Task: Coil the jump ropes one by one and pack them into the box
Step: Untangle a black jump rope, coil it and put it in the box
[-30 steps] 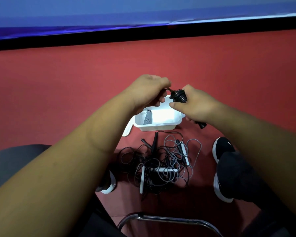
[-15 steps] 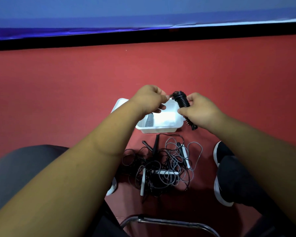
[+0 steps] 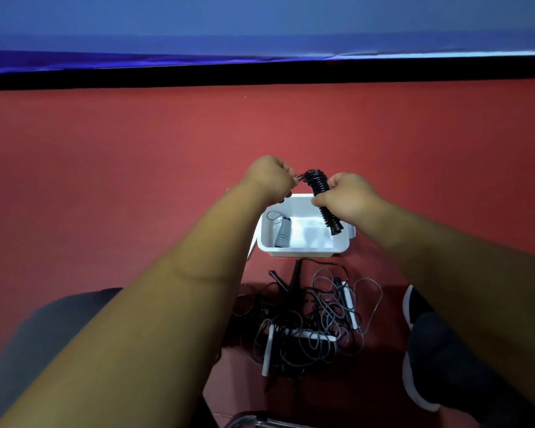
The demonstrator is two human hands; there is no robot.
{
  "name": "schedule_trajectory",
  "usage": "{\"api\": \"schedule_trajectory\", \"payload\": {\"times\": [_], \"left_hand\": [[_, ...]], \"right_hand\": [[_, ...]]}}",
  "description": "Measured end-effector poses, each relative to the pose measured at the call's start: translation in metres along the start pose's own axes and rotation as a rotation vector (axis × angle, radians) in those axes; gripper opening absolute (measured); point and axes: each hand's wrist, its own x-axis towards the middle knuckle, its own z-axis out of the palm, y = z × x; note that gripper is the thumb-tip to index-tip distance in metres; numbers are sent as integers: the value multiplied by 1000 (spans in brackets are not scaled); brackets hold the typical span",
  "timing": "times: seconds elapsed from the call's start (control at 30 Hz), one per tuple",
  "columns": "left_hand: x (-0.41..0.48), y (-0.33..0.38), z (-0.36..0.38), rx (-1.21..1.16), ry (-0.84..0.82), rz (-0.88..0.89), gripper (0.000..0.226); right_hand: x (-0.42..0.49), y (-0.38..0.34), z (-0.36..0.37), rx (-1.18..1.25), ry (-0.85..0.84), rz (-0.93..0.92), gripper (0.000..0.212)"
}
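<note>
The black jump rope, its cord wound in tight turns round its handles into 1 short ribbed bundle (image 3: 318,185), is held in the air above the far edge of the box. The bundle tilts, its upper end toward the left hand and its lower end hanging over the box's right side. The right hand (image 3: 345,196) grips the bundle round its middle with fingers curled. The left hand (image 3: 269,177) is closed too, pinching the loose end of the black cord at the top of the bundle between thumb and fingers.

Below the hands, the white rectangular plastic box (image 3: 303,251) sits on the red floor (image 3: 136,165). Inside it, against the left wall, lies 1 grey jump rope already coiled into a similar tight bundle (image 3: 283,233), with a small loop of cord at its far end.

Nearer the person, just in front of the box, a loose tangle of grey and black jump ropes (image 3: 318,313) is heaped on the floor, with white stick handles (image 3: 267,350) showing among the cords. To the right of the heap is a black shoe with a white sole (image 3: 414,307); at the lower left is a grey-trousered knee (image 3: 44,329). A curved metal tube (image 3: 260,421) shows at the bottom edge. At the far end of the floor runs a black strip (image 3: 260,72) below a blue surface (image 3: 260,20).
</note>
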Motion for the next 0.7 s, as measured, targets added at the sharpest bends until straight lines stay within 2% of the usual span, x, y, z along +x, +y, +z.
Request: {"api": "schedule_trajectory", "payload": {"times": [0.27,0.43,0.7], "left_hand": [[76,-75,26,-108,125,-153,21],[118,-133,54,-129,104,-191,8],[140,-196,92,-56,18,-255,15]], "right_hand": [[86,27,66,-132,-24,64,14],[135,66,108,-154,-55,127,24],[189,126,165,-150,-83,239,23]]}}
